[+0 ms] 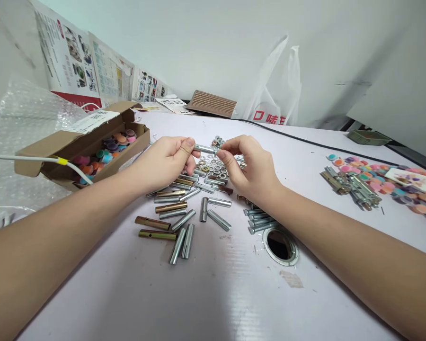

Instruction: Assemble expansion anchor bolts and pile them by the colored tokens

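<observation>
My left hand point(166, 158) pinches a silvery expansion bolt point(204, 148) by its left end, holding it level above the table. My right hand point(252, 166) is closed at the bolt's other end, thumb and fingertips around a small ring-like part, a nut or washer I cannot tell apart. Below lie loose metal sleeves point(187, 241), some silver and some brassy. Flat washers point(218, 168) are scattered between the hands, with a small heap of nuts point(218, 140) behind them. Several bolts point(261, 220) lie under my right wrist, partly hidden by it.
A round hole with a metal rim point(295, 255) opens in the table near my right forearm. Left stands a cardboard box point(138, 135) of colourful caps. At right are assembled bolts point(364, 192) and more coloured caps point(386, 187). A black cable point(305, 143) crosses behind, near a white plastic bag point(273, 90).
</observation>
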`<state>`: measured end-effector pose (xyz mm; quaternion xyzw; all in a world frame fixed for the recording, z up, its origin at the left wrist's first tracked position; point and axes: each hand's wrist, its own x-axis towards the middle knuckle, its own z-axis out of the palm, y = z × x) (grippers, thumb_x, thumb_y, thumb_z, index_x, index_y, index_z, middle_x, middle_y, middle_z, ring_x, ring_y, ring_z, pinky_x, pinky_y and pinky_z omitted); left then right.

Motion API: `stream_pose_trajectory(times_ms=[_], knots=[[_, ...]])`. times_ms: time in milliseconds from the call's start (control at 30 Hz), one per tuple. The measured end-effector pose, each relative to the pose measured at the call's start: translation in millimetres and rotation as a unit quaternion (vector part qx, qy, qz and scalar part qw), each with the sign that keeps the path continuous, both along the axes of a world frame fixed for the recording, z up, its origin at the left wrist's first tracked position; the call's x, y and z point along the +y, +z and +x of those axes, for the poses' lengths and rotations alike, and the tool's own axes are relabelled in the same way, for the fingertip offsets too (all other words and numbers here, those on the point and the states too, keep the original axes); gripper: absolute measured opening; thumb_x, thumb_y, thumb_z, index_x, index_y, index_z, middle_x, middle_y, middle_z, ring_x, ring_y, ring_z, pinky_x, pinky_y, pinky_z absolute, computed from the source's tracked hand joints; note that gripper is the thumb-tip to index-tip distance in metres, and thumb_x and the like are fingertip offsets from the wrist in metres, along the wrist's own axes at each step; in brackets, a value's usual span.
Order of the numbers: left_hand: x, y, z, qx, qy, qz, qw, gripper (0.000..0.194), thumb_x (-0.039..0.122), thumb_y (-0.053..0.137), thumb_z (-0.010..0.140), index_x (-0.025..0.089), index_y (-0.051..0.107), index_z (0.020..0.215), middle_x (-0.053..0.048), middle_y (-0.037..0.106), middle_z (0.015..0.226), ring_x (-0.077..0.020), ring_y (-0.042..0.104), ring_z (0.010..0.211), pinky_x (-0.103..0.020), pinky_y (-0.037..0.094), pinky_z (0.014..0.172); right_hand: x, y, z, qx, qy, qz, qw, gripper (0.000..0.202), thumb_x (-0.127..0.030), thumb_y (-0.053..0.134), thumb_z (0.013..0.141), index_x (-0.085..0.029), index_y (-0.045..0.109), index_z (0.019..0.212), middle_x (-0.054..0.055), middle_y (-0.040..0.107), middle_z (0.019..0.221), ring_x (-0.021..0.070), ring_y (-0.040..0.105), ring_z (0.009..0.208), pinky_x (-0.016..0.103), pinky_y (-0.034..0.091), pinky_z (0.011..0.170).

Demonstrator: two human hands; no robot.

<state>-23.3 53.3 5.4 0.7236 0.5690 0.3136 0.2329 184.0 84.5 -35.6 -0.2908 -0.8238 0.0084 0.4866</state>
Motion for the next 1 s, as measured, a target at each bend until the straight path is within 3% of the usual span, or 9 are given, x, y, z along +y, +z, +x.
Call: stream_pose_trajectory(times_ms=[100, 233, 300, 400, 467, 600, 767, 900, 1000], knots=[[1.0, -0.8, 0.0, -0.024, 0.018, -0.015, 0.999, 0.063, 0.055, 0.035, 0.101, 0.016, 0.058, 0.057, -0.008, 0.072, 0.091, -0.0128, 0.056, 0.067, -0.026, 0.039, 0.061, -0.4, -0.5, -0.3, -0.016, -0.001, 0.046, 0.999, 0.003, -0.021, 0.06, 0.096, -0.019, 0.06, 0.095, 0.006, 0.068, 0.092, 0.0197, 0.06, 0.091, 0.036, 0.048, 0.084], [-0.6, -1.1, 0.7, -0.052, 0.018, -0.032, 0.998, 0.062, 0.06, 0.033, 0.1, 0.017, 0.055, 0.06, -0.006, 0.067, 0.079, -0.0125, 0.049, 0.061, -0.027, 0.037, 0.057, 0.4, -2.1, -1.8, 0.026, 0.001, 0.016, 1.0, 0.016, -0.027, 0.063, 0.095, -0.018, 0.059, 0.108, 0.007, 0.069, 0.098, 0.0197, 0.063, 0.092, 0.036, 0.05, 0.086], [-1.4, -2.0, 1.1, -0.063, -0.001, -0.027, 0.998, 0.059, 0.06, 0.035, 0.1, 0.018, 0.055, 0.064, -0.004, 0.064, 0.074, -0.012, 0.046, 0.058, -0.027, 0.036, 0.056, 1.7, -2.8, -2.2, 0.028, 0.002, -0.001, 1.0, 0.015, -0.033, 0.057, 0.099, -0.019, 0.062, 0.103, 0.006, 0.069, 0.093, 0.0184, 0.063, 0.088, 0.035, 0.05, 0.082], [-1.4, -4.7, 1.4, -0.062, -0.024, -0.025, 0.997, 0.059, 0.062, 0.035, 0.099, 0.018, 0.056, 0.067, -0.002, 0.062, 0.072, -0.0106, 0.04, 0.053, -0.028, 0.033, 0.052, 3.1, -2.5, -1.7, 0.003, -0.015, -0.027, 1.0, 0.035, -0.039, 0.043, 0.105, -0.019, 0.062, 0.084, 0.005, 0.068, 0.08, 0.0167, 0.061, 0.078, 0.033, 0.046, 0.075], [-0.8, -6.0, 1.7, -0.055, -0.026, -0.029, 0.998, 0.06, 0.062, 0.035, 0.099, 0.018, 0.055, 0.064, -0.003, 0.063, 0.076, -0.0094, 0.039, 0.051, -0.028, 0.031, 0.051, 2.6, -1.3, -1.3, -0.003, -0.021, -0.036, 0.999, 0.039, -0.041, 0.039, 0.106, -0.019, 0.061, 0.082, 0.005, 0.067, 0.077, 0.0167, 0.06, 0.076, 0.033, 0.044, 0.073], [-0.4, -4.5, 2.0, -0.04, -0.002, -0.008, 0.999, 0.061, 0.058, 0.034, 0.101, 0.017, 0.054, 0.06, -0.004, 0.065, 0.082, -0.009, 0.043, 0.054, -0.027, 0.033, 0.052, 0.1, 1.0, -1.9, 0.009, -0.002, -0.039, 0.999, 0.032, -0.042, 0.044, 0.104, -0.017, 0.063, 0.094, 0.006, 0.068, 0.087, 0.0172, 0.06, 0.081, 0.034, 0.045, 0.078], [-2.5, -0.8, 1.8, -0.027, 0.003, -0.001, 1.0, 0.06, 0.057, 0.034, 0.101, 0.017, 0.054, 0.06, -0.004, 0.065, 0.075, -0.0098, 0.042, 0.053, -0.026, 0.033, 0.052, 1.2, -1.8, -2.6, -0.009, -0.006, -0.047, 0.999, 0.034, -0.041, 0.045, 0.104, -0.018, 0.065, 0.089, 0.004, 0.068, 0.081, 0.017, 0.059, 0.077, 0.033, 0.044, 0.075], [-1.3, -2.6, 0.5, -0.024, 0.015, -0.004, 1.0, 0.063, 0.056, 0.032, 0.101, 0.017, 0.053, 0.058, -0.006, 0.069, 0.085, -0.0099, 0.046, 0.057, -0.026, 0.035, 0.054, 2.7, -4.8, -1.2, -0.011, -0.008, -0.001, 1.0, 0.015, -0.032, 0.06, 0.097, -0.018, 0.065, 0.1, 0.006, 0.07, 0.091, 0.0193, 0.062, 0.085, 0.034, 0.048, 0.081], [0.9, -4.4, -1.3, -0.045, 0.012, -0.025, 0.999, 0.061, 0.058, 0.031, 0.101, 0.017, 0.052, 0.06, -0.004, 0.065, 0.075, -0.0104, 0.045, 0.056, -0.027, 0.035, 0.055, 2.0, -4.6, 0.0, -0.013, -0.001, 0.049, 0.999, 0.013, -0.023, 0.062, 0.094, -0.017, 0.065, 0.106, 0.007, 0.07, 0.096, 0.0202, 0.062, 0.092, 0.035, 0.049, 0.086]])
